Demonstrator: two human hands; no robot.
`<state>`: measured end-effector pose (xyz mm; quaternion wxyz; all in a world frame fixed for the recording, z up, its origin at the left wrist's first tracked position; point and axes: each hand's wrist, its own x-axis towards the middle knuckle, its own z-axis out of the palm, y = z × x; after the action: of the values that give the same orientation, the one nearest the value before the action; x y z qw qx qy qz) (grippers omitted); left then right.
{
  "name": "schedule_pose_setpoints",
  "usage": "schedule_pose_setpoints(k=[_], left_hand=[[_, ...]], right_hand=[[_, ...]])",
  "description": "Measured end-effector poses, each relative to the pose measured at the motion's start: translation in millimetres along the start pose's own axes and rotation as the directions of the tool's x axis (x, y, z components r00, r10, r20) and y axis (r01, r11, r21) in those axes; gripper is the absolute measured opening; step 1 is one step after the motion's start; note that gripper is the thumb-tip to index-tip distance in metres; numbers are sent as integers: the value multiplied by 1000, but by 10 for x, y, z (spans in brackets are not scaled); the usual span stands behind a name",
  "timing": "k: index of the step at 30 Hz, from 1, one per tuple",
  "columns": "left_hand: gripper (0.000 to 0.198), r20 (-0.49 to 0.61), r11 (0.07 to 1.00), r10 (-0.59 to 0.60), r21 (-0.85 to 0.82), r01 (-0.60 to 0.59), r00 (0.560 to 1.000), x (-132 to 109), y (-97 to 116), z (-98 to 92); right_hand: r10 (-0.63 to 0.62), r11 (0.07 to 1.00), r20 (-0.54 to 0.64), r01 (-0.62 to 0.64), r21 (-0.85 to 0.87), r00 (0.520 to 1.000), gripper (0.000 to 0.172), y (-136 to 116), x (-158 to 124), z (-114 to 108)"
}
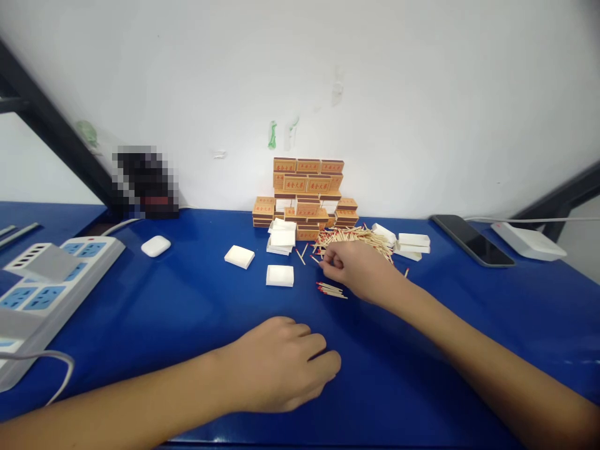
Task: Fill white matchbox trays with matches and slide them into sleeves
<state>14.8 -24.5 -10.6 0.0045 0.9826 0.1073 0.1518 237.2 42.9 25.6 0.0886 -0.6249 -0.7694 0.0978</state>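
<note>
My right hand (359, 269) reaches out over the blue table (187, 312) and pinches a red-tipped match (314, 259) at the edge of a loose heap of matches (359, 237). A small bundle of matches (332, 290) lies just below that hand. My left hand (281, 365) rests on the table nearer to me, its fingers curled under, and nothing shows in it. White inner matchbox trays lie about: one (280, 275) left of the right hand, another (239, 256) further left, a small stack (282, 237) behind.
A pile of orange matchboxes (307, 194) stands against the white wall. More white trays (412, 244) lie right of the heap. A phone (471, 239) and a white box (527, 240) are at the right. A power strip (42, 281) and a white earbud case (155, 245) are at the left.
</note>
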Motion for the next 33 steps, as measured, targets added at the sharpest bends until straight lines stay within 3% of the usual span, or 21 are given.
schedule_pose_setpoints(k=[5, 7, 9, 14, 17, 24, 30, 33], left_hand=[[11, 0, 1000, -4, -10, 4, 1000, 9, -3, -8], [12, -3, 1000, -9, -19, 9, 1000, 18, -6, -6], [13, -7, 1000, -12, -24, 12, 1000, 29, -8, 1], [13, -13, 1000, -13, -21, 13, 1000, 44, -18, 14], [13, -13, 1000, -10, -19, 10, 1000, 36, -23, 21], [14, 1, 1000, -10, -8, 10, 1000, 10, -24, 32], [14, -11, 1000, -12, -14, 12, 1000, 35, -19, 21], [14, -6, 1000, -19, -20, 19, 1000, 52, -13, 20]], right_hand=[[-176, 983, 222, 162, 80, 959, 18, 162, -216, -167], [-222, 972, 239, 196, 125, 945, 19, 210, -251, -212], [-232, 969, 177, 212, 125, 956, 22, 240, -236, -227], [-84, 993, -59, 89, 84, 995, 29, 252, -67, -84], [22, 994, -95, -12, 111, 995, 22, 233, 8, 45], [155, 986, 98, -160, 50, 983, 13, 213, -90, -22], [-54, 991, 223, 24, 135, 973, 11, 310, -256, -132], [-181, 966, 234, 128, 224, 955, 21, 349, -286, -161]])
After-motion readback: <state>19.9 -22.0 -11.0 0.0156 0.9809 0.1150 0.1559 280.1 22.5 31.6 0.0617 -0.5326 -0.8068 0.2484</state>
